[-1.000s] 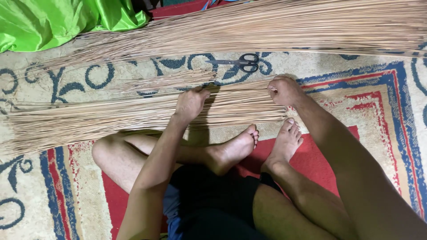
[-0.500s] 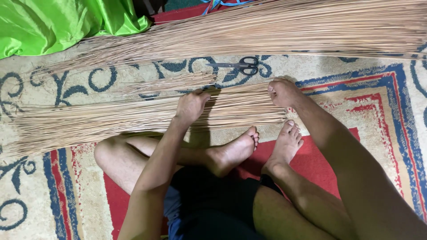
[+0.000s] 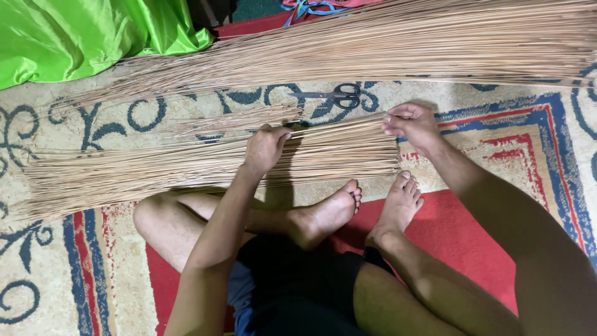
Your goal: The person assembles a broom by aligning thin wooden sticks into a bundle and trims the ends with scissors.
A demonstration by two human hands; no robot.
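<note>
A pair of black-handled scissors (image 3: 333,95) is laid on the patterned carpet (image 3: 87,274), between the two spreads of sticks. A crumpled bright green cloth (image 3: 87,37) is seen at the upper left, and tangled coloured cords (image 3: 311,6) at the top edge.

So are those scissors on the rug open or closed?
Closed: the scissors lie flat on the rug, blades together in one dark line, beyond both hands.

Even, fairly bright overhead light falling; soft shadows lying under left hand (image 3: 264,149); sheen glaring on green fabric (image 3: 74,34); focus staying sharp throughout.
</note>
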